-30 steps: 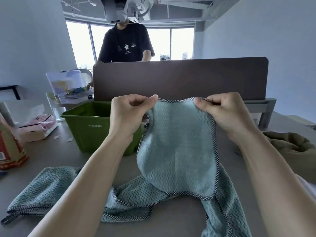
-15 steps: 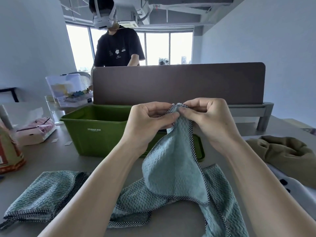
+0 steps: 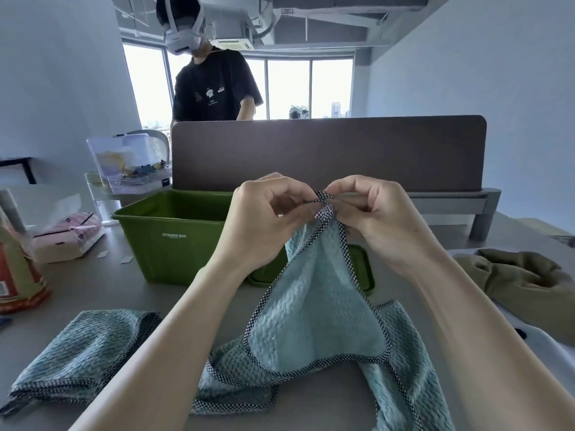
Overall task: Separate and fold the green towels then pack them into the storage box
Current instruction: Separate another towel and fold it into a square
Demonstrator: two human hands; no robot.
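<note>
Nearest, at the left of the grey table [image 3: 77, 281], lay a folded teal waffle-weave towel [image 3: 84, 353]. A pale green towel with checkered trim [image 3: 314, 306] hung from both hands, its lower end draped on the table. The left hand [image 3: 264, 222] and right hand [image 3: 379, 219] pinched its top corners together, fingertips nearly touching. Behind them stood the open green plastic storage box [image 3: 174, 241].

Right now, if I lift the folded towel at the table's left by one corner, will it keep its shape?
Probably not: the held towel, pinched by the left hand and right hand, sags limply, so the folded towel would likely unfold. Its textured weave probably resists slipping.
</note>
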